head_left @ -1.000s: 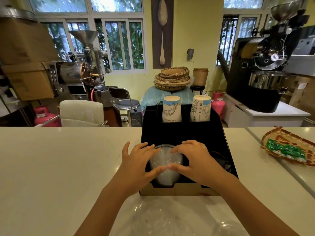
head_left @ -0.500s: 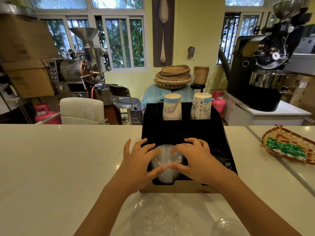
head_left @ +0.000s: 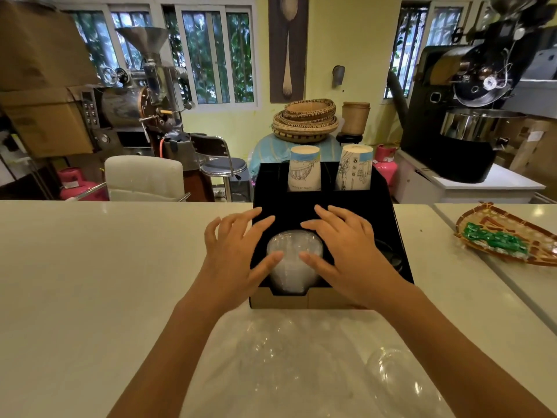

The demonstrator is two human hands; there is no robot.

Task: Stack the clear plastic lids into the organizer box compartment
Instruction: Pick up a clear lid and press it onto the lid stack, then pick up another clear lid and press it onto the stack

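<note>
A stack of clear plastic dome lids [head_left: 294, 260] stands in the front left compartment of the black organizer box [head_left: 388, 224] on the white counter. My left hand [head_left: 235, 254] lies at the stack's left side and my right hand [head_left: 346, 251] at its right, fingers spread, both thumbs touching the front of the lids. Neither hand grips the stack. More clear lids [head_left: 394, 375] in a clear plastic bag [head_left: 271, 357] lie on the counter in front of the box, between my forearms.
Two printed paper cup stacks [head_left: 304, 170] [head_left: 355, 168] stand in the box's rear compartments. Dark lids [head_left: 388, 254] sit in the front right compartment. A woven tray [head_left: 512, 230] with green packets lies at the right. Coffee roasters and chairs stand beyond the counter.
Both hands have opened: the fingers that were curled over the top of the lid stack are now spread and lifted off it, with only the thumbs still against the lids.
</note>
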